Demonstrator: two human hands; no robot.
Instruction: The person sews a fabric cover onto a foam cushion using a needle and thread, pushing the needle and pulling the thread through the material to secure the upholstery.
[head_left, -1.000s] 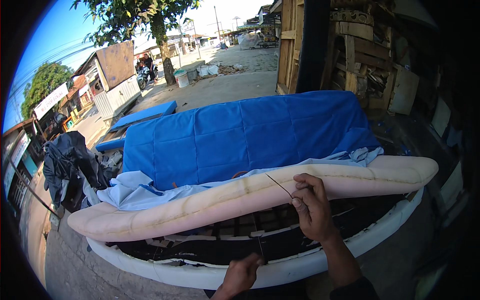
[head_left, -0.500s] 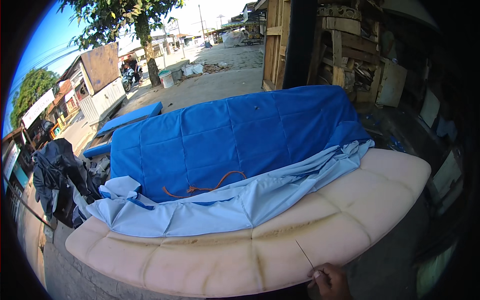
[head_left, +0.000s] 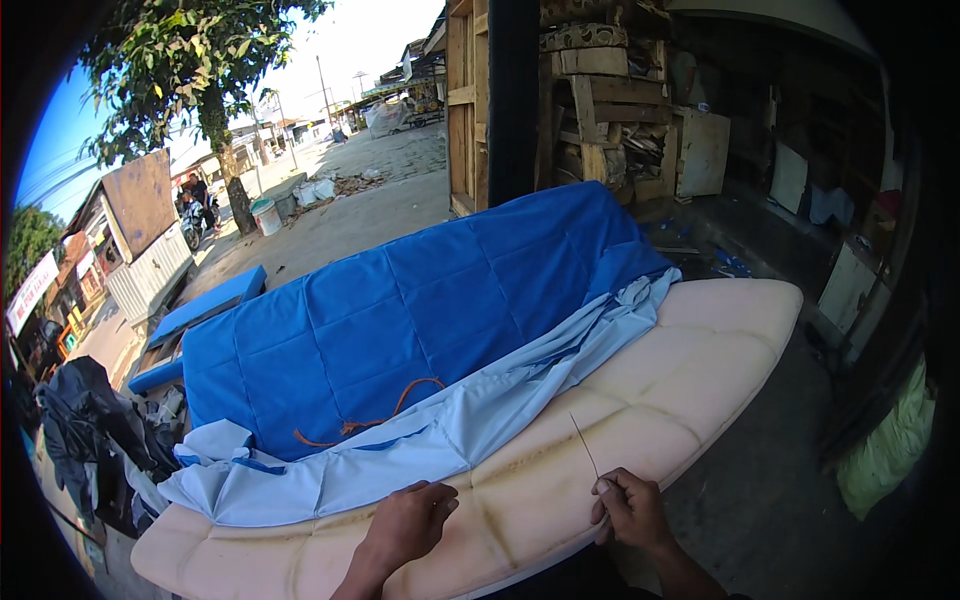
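My right hand [head_left: 630,508] pinches a long thin needle [head_left: 582,440], which points up and away over the foam. Nearer the middle, my left hand [head_left: 408,525] hovers over or rests on the foam with its fingers curled in; what they hold, if anything, is hidden. Under both hands lies a pale pink foam pad [head_left: 720,340] with curved ends and brownish crease lines. A blue cover [head_left: 350,300] with a stitched grid stands behind it, and its light blue lining [head_left: 400,470] is folded over the pad. An orange-brown cord [head_left: 405,395] lies on the blue fabric.
Dark crumpled fabric [head_left: 90,430] is heaped at the left, near a blue padded panel [head_left: 205,305]. Behind stand a dark post [head_left: 513,110] and stacked wood [head_left: 610,120]. A pale green sack [head_left: 890,440] is at the right. A tree [head_left: 220,130] and a bucket [head_left: 266,216] are farther off.
My left hand has come into view over the foam. The right hand, still pinching the needle, shows farther in from the lower edge. The whole view has turned to the right.
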